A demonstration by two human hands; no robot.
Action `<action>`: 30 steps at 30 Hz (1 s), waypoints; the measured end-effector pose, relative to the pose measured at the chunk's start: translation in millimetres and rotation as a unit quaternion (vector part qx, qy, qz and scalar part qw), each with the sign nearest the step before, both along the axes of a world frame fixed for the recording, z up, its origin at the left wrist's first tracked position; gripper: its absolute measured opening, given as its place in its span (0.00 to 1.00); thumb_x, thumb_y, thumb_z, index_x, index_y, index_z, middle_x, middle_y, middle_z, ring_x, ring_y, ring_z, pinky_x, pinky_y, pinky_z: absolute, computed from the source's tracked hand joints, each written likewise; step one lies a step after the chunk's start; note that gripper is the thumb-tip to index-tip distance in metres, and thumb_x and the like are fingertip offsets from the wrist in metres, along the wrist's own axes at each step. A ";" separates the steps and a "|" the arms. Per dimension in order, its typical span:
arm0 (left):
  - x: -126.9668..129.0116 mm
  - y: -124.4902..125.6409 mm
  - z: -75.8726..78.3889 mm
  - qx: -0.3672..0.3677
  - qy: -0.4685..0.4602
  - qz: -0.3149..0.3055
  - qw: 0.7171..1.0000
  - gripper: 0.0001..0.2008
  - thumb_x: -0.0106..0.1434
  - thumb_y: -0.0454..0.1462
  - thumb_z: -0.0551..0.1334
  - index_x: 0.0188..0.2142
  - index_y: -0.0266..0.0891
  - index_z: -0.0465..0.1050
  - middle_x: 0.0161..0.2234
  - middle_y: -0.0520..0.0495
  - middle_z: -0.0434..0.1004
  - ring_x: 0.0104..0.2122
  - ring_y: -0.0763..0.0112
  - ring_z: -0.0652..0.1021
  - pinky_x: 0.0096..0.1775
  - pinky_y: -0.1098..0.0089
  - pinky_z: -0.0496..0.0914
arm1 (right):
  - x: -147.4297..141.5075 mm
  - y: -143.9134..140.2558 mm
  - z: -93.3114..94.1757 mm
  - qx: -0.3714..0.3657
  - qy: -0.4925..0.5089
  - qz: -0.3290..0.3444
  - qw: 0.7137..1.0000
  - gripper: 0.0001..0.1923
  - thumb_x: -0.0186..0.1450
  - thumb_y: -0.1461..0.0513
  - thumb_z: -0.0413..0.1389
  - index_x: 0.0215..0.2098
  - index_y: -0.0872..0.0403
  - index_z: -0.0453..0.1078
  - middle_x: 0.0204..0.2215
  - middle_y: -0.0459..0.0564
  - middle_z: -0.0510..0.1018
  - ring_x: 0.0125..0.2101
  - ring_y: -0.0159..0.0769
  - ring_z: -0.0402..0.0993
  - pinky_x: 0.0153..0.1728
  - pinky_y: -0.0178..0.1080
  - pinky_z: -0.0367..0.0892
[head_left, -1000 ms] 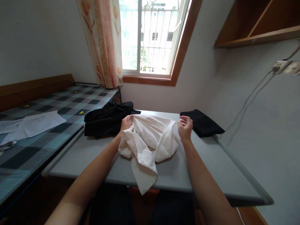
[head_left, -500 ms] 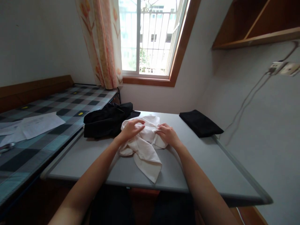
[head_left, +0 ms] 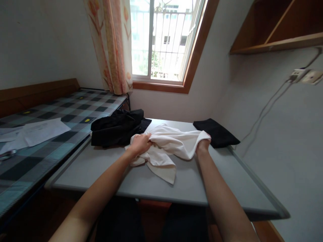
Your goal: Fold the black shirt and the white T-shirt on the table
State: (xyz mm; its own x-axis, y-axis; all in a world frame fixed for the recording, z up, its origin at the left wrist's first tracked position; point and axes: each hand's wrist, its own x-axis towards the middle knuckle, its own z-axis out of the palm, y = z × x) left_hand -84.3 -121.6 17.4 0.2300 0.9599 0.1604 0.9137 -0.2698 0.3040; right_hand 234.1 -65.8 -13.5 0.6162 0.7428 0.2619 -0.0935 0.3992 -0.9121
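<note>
A crumpled white garment (head_left: 174, 141) lies across the middle of the grey table (head_left: 93, 171), its exact kind unclear in the folds. My left hand (head_left: 141, 144) is closed on the bunched fabric at its left part. At the other end my right hand (head_left: 202, 145) lifts the garment's edge, with the fabric draped over the fingers and hiding them. Between the two hands the cloth is stretched sideways in loose folds. A pointed flap of it hangs toward the table's front edge.
Rumpled black clothing (head_left: 117, 129) sits at the table's back left, close to my left hand. A folded black cloth (head_left: 216, 132) lies at the back right, just beyond my right hand. Left of the table, a checked bed (head_left: 63, 107) holds papers (head_left: 42, 132).
My right hand has moved right, drawing out the white garment's edge. My left hand, its fingers loosely raised before, has closed on the fabric.
</note>
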 end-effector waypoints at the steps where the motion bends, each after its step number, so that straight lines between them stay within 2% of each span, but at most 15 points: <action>1: -1.0 1.9 1.0 -0.001 -0.031 0.022 0.999 0.10 0.61 0.44 0.60 0.40 0.44 0.73 0.35 0.43 0.81 0.41 0.52 0.80 0.44 0.61 0.68 | -1.3 -0.4 -0.7 -0.013 -0.004 -0.033 0.999 0.25 0.62 0.38 0.45 0.34 0.50 0.61 0.30 0.44 0.71 0.31 0.36 0.71 0.34 0.41 0.69; 3: -2.5 8.3 1.1 0.011 -0.151 0.049 0.987 0.08 0.61 0.42 0.59 0.37 0.43 0.73 0.34 0.44 0.80 0.40 0.54 0.79 0.42 0.63 0.68 | -8.1 -4.0 1.3 -0.036 -0.024 -0.084 0.996 0.31 0.62 0.35 0.40 0.38 0.51 0.65 0.36 0.50 0.74 0.36 0.38 0.73 0.40 0.43 0.69; 4: -2.6 12.2 0.5 0.025 -0.237 0.054 0.970 0.08 0.61 0.41 0.58 0.36 0.42 0.72 0.34 0.45 0.79 0.39 0.56 0.79 0.41 0.64 0.69 | -13.2 -7.0 3.2 -0.031 -0.060 -0.066 0.996 0.35 0.62 0.34 0.38 0.40 0.52 0.67 0.39 0.53 0.76 0.40 0.40 0.74 0.44 0.45 0.68; 6: -1.4 19.6 -1.4 0.053 -0.419 0.056 0.905 0.10 0.61 0.43 0.58 0.34 0.38 0.72 0.33 0.45 0.79 0.37 0.60 0.78 0.39 0.66 0.70 | -26.0 -14.2 6.0 -0.004 -0.166 0.025 0.986 0.38 0.62 0.34 0.39 0.43 0.54 0.70 0.45 0.57 0.77 0.48 0.44 0.72 0.50 0.47 0.64; 8: 0.7 24.6 -3.2 0.060 -0.547 0.063 0.832 0.14 0.60 0.46 0.59 0.34 0.36 0.72 0.31 0.46 0.78 0.35 0.63 0.77 0.38 0.66 0.71 | -40.3 -22.0 4.8 0.010 -0.279 0.145 0.949 0.35 0.60 0.36 0.48 0.46 0.53 0.72 0.50 0.57 0.76 0.53 0.46 0.69 0.54 0.48 0.62; 9: 1.7 25.8 -4.1 0.054 -0.580 0.065 0.810 0.15 0.59 0.47 0.60 0.34 0.36 0.73 0.30 0.47 0.77 0.34 0.63 0.76 0.37 0.66 0.71 | -47.2 -25.8 2.5 0.006 -0.323 0.203 0.924 0.32 0.59 0.39 0.53 0.48 0.53 0.72 0.52 0.56 0.76 0.54 0.47 0.69 0.55 0.47 0.62; 10: 2.6 26.2 -5.1 0.045 -0.593 0.062 0.802 0.16 0.58 0.48 0.61 0.34 0.35 0.73 0.29 0.47 0.77 0.33 0.64 0.76 0.37 0.66 0.71 | -53.4 -29.2 -0.5 -0.003 -0.357 0.256 0.898 0.30 0.58 0.43 0.57 0.50 0.52 0.72 0.53 0.55 0.76 0.53 0.46 0.70 0.54 0.47 0.64; 11: 3.3 25.8 -6.1 0.037 -0.591 0.054 0.804 0.16 0.57 0.48 0.62 0.34 0.35 0.73 0.29 0.47 0.77 0.33 0.64 0.76 0.37 0.66 0.71 | -58.6 -32.1 -4.0 -0.013 -0.386 0.299 0.872 0.27 0.57 0.47 0.59 0.51 0.51 0.72 0.52 0.54 0.77 0.51 0.46 0.71 0.52 0.46 0.65; 13: 5.1 23.3 -8.8 0.026 -0.550 0.022 0.835 0.15 0.56 0.47 0.63 0.34 0.36 0.73 0.30 0.47 0.77 0.34 0.64 0.76 0.38 0.66 0.71 | -65.5 -36.1 -10.7 -0.025 -0.436 0.345 0.831 0.20 0.55 0.55 0.61 0.45 0.52 0.76 0.46 0.52 0.80 0.46 0.45 0.74 0.47 0.44 0.68; 14: 6.2 21.4 -10.4 0.024 -0.517 0.001 0.856 0.15 0.56 0.46 0.63 0.34 0.36 0.72 0.31 0.47 0.77 0.35 0.64 0.76 0.39 0.66 0.71 | -67.1 -37.0 -13.5 -0.027 -0.454 0.353 0.817 0.16 0.54 0.57 0.61 0.41 0.52 0.77 0.43 0.52 0.81 0.43 0.45 0.75 0.45 0.43 0.69; 16: 9.3 17.2 -13.8 0.026 -0.446 -0.028 0.894 0.14 0.58 0.46 0.62 0.35 0.38 0.72 0.33 0.48 0.77 0.35 0.64 0.77 0.39 0.67 0.70 | -67.6 -36.3 -18.1 -0.030 -0.467 0.355 0.809 0.10 0.53 0.60 0.60 0.34 0.53 0.78 0.39 0.52 0.82 0.39 0.44 0.75 0.42 0.42 0.70; 19: 14.2 11.9 -18.0 0.037 -0.373 -0.036 0.926 0.13 0.62 0.47 0.59 0.39 0.40 0.71 0.35 0.49 0.77 0.36 0.64 0.77 0.39 0.67 0.70 | -64.8 -31.4 -24.2 -0.036 -0.437 0.354 0.826 0.11 0.55 0.60 0.58 0.34 0.54 0.78 0.39 0.52 0.83 0.38 0.44 0.75 0.40 0.42 0.71; 25: 14.7 10.6 -18.2 0.036 -0.340 -0.035 0.939 0.13 0.65 0.47 0.57 0.42 0.40 0.69 0.35 0.48 0.77 0.36 0.64 0.78 0.41 0.66 0.72 | -61.4 -26.1 -30.7 -0.065 -0.403 0.349 0.843 0.11 0.52 0.60 0.61 0.33 0.54 0.78 0.39 0.53 0.83 0.39 0.45 0.75 0.40 0.42 0.70; 27: 12.3 10.1 -18.1 0.045 -0.337 -0.055 0.939 0.15 0.64 0.47 0.59 0.45 0.40 0.70 0.41 0.46 0.77 0.42 0.62 0.78 0.46 0.64 0.72 | -64.9 -28.8 -28.6 -0.069 -0.376 0.366 0.848 0.10 0.52 0.59 0.61 0.32 0.54 0.77 0.38 0.52 0.82 0.39 0.45 0.74 0.41 0.43 0.70; 30: 10.4 6.3 -21.3 0.068 -0.318 -0.113 0.939 0.26 0.53 0.46 0.69 0.49 0.40 0.71 0.51 0.42 0.73 0.54 0.55 0.73 0.56 0.59 0.68 | -76.3 -33.7 -24.1 -0.051 -0.249 0.379 0.890 0.11 0.55 0.54 0.60 0.32 0.52 0.75 0.36 0.50 0.81 0.39 0.44 0.73 0.42 0.43 0.70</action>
State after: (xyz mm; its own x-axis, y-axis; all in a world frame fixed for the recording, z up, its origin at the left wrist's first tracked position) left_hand -73.9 -115.3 -3.9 0.2413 0.8591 0.4513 0.4746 -0.5101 0.7173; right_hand 157.8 -99.5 -37.6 -0.2453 0.9314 0.2688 0.1247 0.3053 -0.9441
